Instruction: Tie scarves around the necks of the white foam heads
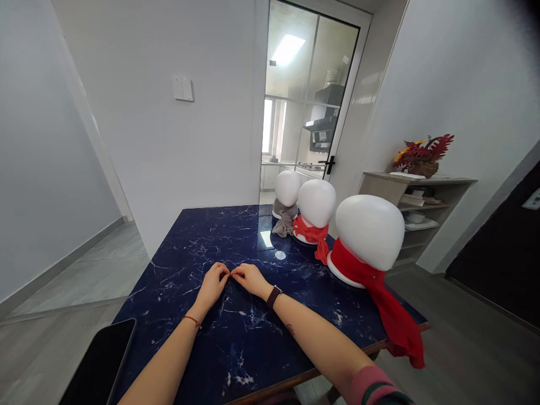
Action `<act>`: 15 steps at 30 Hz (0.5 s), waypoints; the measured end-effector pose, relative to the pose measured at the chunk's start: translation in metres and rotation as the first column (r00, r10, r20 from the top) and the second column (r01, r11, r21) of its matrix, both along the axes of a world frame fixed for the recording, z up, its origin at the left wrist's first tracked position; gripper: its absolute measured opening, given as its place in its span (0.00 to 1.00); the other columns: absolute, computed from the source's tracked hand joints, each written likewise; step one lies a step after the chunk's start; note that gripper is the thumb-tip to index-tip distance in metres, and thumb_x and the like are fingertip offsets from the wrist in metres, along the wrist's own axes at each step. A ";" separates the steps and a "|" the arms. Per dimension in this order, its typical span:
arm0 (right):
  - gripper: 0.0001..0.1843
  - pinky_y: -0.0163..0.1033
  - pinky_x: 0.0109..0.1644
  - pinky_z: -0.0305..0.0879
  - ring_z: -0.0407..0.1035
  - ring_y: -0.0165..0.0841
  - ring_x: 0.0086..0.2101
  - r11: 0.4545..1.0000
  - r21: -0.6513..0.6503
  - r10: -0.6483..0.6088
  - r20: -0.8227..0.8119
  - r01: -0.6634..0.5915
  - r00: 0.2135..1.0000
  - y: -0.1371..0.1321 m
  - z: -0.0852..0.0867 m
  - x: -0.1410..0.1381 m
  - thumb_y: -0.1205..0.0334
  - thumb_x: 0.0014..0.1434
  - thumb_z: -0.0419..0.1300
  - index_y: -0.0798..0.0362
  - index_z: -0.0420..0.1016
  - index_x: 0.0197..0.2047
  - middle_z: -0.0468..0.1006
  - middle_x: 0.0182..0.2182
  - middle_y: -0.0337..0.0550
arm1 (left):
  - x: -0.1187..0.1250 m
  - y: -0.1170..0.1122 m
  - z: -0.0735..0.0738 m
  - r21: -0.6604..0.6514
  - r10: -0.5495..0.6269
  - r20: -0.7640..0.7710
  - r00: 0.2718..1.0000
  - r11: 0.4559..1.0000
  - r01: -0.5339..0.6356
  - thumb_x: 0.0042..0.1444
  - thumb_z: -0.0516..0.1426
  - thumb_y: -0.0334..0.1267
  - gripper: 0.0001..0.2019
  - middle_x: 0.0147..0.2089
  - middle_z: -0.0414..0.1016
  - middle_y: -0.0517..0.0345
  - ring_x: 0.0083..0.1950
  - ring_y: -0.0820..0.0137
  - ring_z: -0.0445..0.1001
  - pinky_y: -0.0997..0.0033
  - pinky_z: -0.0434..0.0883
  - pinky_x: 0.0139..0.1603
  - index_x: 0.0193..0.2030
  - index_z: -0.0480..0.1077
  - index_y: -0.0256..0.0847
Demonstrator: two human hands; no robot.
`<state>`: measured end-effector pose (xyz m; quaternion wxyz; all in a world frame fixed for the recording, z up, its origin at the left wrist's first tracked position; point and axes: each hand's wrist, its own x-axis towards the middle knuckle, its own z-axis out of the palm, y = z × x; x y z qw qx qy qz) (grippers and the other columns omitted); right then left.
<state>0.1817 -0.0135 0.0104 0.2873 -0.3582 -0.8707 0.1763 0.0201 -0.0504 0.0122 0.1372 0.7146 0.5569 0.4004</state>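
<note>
My left hand (214, 282) and my right hand (251, 279) rest at the middle of the dark blue marbled table (192, 236), fingertips meeting. On both, the fingers are curled and pinched together, and I see nothing between them. To the right, three smooth white head-shaped forms stand in a row. The nearest form (371, 228) wears a deep red scarf (390, 312) hanging over the table's edge. Around the middle form (317, 202) is a brighter red scarf (311, 230). A grey scarf (285, 216) wraps the farthest form (288, 187).
A black-screened phone (101, 365) lies at the lower left. Behind the table are a wall and a glass door (304, 95). A shelf unit (422, 180) carrying a flower basket (424, 166) stands at the right. Whether the round white spot (280, 255) is a reflection, I cannot tell.
</note>
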 end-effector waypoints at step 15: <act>0.10 0.31 0.36 0.58 0.65 0.27 0.31 1.000 -0.004 0.003 -0.013 -0.003 1.000 -0.002 0.003 0.000 0.65 0.60 0.55 0.52 0.78 0.39 0.74 0.30 0.41 | 0.001 -0.001 0.003 0.001 0.010 -0.014 1.000 1.000 -0.010 0.52 0.51 0.33 0.07 0.36 0.70 0.54 0.37 0.67 0.69 0.65 0.68 0.43 0.27 0.69 0.41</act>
